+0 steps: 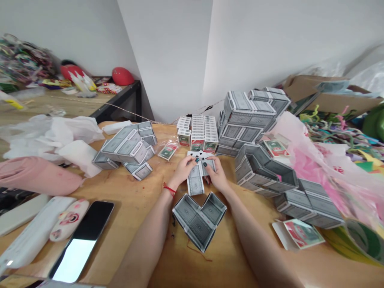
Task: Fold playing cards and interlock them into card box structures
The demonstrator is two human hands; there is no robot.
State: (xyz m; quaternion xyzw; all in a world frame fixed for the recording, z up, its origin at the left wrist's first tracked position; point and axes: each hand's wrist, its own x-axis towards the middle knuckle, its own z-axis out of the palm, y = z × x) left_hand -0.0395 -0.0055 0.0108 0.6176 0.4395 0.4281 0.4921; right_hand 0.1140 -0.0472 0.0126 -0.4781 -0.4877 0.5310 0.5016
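Folded playing cards with grey patterned backs are between my two hands, one long strip hanging down below them. My left hand pinches the cards' left side, a red string bracelet on its wrist. On the right side, my right hand grips the same cards with its thumb in front. White card faces with black spade marks show along the top edge. Just below my hands lies an open heart-shaped box made of the same grey cards, touched by neither hand.
Stacked card boxes stand at the back right, more card boxes at the left. Packs of cards line the back. A phone, a pink pouch and yellow tape lie nearer.
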